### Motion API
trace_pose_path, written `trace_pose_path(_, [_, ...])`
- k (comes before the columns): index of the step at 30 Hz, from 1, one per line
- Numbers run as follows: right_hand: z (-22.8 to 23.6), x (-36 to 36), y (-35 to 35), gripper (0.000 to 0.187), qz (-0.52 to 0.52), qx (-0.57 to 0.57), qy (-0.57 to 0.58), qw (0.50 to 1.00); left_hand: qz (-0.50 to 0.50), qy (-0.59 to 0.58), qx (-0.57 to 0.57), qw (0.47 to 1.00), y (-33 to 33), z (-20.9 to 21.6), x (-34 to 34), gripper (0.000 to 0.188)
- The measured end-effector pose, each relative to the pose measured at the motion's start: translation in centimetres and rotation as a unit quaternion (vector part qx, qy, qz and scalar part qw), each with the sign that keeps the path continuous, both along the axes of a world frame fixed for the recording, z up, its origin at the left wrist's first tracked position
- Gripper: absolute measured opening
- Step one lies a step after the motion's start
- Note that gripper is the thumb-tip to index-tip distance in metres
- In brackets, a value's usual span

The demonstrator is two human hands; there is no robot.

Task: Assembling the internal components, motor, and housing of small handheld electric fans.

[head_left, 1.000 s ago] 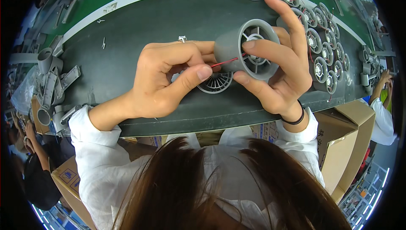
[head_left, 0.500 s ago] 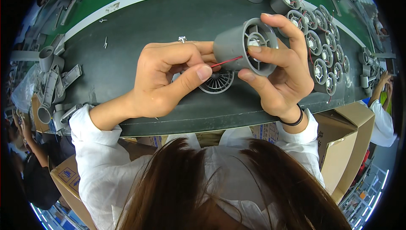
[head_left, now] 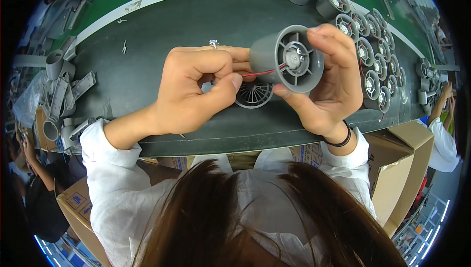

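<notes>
My right hand (head_left: 338, 78) is wrapped round the right side of a grey round plastic housing (head_left: 265, 53), its fingers at the rim and the thumb at the lower edge. Spokes and a small motor (head_left: 294, 58) show inside its open end, which faces up and right. A red wire (head_left: 257, 73) runs out of the housing to the left. Its other end goes between the thumb and index finger of my left hand (head_left: 196, 88), which are pinched on it. The remaining left fingers reach behind and touch the housing's left side. Below lies a dark ribbed round grille (head_left: 254, 96), partly covered.
Several similar grey housings with wires (head_left: 378, 61) stand at the right and far right. Grey tubes and plastic parts (head_left: 61, 90) are heaped at the left. Small metallic bits (head_left: 124, 46) lie on the dark table (head_left: 162, 21). Cardboard boxes (head_left: 392, 169) stand below the table edge; other people work at both sides.
A finger of my right hand has lifted off the motor in the housing's middle and moved to the rim, so the motor now shows. The housing has tipped slightly towards me.
</notes>
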State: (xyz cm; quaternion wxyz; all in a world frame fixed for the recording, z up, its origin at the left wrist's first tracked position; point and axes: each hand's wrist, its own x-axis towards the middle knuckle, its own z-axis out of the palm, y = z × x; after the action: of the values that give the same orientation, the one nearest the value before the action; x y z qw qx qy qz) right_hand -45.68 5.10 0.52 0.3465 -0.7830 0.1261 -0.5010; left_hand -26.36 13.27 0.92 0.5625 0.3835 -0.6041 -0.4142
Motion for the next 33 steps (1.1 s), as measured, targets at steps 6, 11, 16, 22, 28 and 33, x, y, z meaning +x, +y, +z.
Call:
trace_pose_path(6, [0.3, 0.7, -0.3, 0.052, 0.011, -0.132, 0.1, 0.986, 0.112, -0.079, 0.051, 0.989, 0.3, 0.4, -0.4, 0.021])
trace_pose_path(11, [0.1, 0.8, 0.1, 0.043, 0.001, -0.165, 0.094, 0.982, 0.122, -0.14, 0.017, 0.982, 0.2, 0.5, -0.3, 0.019])
trace_pose_path(16, [0.3, 0.6, 0.4, 0.043, -0.005, -0.188, 0.101, 0.977, 0.157, -0.17, -0.006, 0.973, 0.5, 0.4, -0.5, 0.013])
trace_pose_path(22, [0.9, 0.1, 0.5, 0.041, -0.025, -0.19, 0.114, 0.975, 0.148, -0.262, -0.117, 0.947, 0.2, -0.1, 0.4, 0.01])
trace_pose_path(28, [1.2, -0.3, -0.4, 0.039, -0.069, -0.235, 0.122, 0.962, 0.101, -0.535, 0.03, 0.838, -0.3, 3.0, 2.2, 0.066])
trace_pose_path(33, [1.7, -0.2, -0.7, 0.041, -0.055, -0.277, 0.175, 0.943, -0.014, -0.581, 0.148, 0.8, -0.4, 2.4, 1.8, 0.058])
